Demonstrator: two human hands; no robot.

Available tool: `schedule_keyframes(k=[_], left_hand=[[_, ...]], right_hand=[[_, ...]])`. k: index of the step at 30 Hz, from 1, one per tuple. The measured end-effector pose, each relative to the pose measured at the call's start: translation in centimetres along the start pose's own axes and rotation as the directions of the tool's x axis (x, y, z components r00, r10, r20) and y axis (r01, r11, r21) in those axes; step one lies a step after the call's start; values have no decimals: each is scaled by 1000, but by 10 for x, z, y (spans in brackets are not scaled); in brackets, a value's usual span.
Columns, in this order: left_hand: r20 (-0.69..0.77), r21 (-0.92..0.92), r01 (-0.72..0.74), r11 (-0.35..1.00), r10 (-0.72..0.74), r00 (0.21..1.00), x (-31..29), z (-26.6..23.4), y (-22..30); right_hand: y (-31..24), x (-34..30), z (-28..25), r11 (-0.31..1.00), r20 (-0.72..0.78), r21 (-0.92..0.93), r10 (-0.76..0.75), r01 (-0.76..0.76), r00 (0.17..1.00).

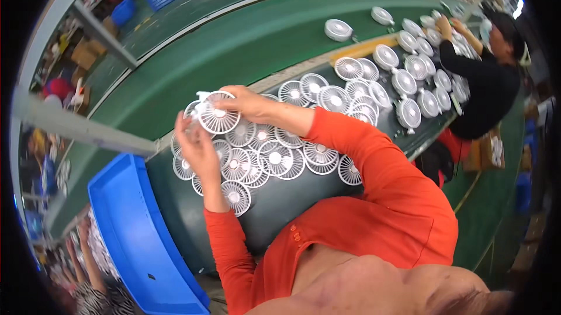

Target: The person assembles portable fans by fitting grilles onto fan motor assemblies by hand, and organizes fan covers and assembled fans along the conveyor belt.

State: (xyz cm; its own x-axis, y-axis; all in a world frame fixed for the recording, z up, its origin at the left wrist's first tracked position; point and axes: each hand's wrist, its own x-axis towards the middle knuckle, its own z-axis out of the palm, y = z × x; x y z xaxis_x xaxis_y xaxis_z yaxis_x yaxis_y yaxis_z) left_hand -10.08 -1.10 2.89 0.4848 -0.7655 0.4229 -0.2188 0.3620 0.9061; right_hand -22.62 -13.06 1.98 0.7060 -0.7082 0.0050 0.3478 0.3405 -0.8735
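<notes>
A white mini fan head (220, 121) with a round, spoked grille is raised above the worktable. My right hand (244, 103) grips it from its right side, thumb over the front of the grille. A small white neck piece (201, 97) sticks out at its upper left. Just left of the fan is my left hand (197, 148), slightly blurred, its fingers raised and apart. Whether its fingertips touch the fan, I cannot tell. Below both hands, several loose white round grilles (275, 158) lie overlapping on the dark green table (175, 210).
A blue plastic tray (143, 227) stands at the table's left end. Green conveyor belt (257, 40) runs along the far side, carrying a few fan heads (338, 30). More assembled fan heads (408, 113) crowd the right, beside a co-worker in black (485, 81). A metal post (82, 122) rises at left.
</notes>
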Motion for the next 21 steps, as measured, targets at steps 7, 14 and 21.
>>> schedule_keyframes(k=[7, 14, 21], left_hand=[[84, 248, 96, 964, -121, 989, 23, -20, -26], [337, -554, 562, 614, -452, 826, 5, 15, -30], [-80, -400, 340, 851, -402, 912, -3, 29, -32]], right_hand=[[-11, -14, 1, 999, 115, -12, -34, 36, 993], [-26, -23, -16, 997, 154, -61, -30, 40, 988], [-42, -35, -38, 988, -15, -123, -101, 98, 995]])
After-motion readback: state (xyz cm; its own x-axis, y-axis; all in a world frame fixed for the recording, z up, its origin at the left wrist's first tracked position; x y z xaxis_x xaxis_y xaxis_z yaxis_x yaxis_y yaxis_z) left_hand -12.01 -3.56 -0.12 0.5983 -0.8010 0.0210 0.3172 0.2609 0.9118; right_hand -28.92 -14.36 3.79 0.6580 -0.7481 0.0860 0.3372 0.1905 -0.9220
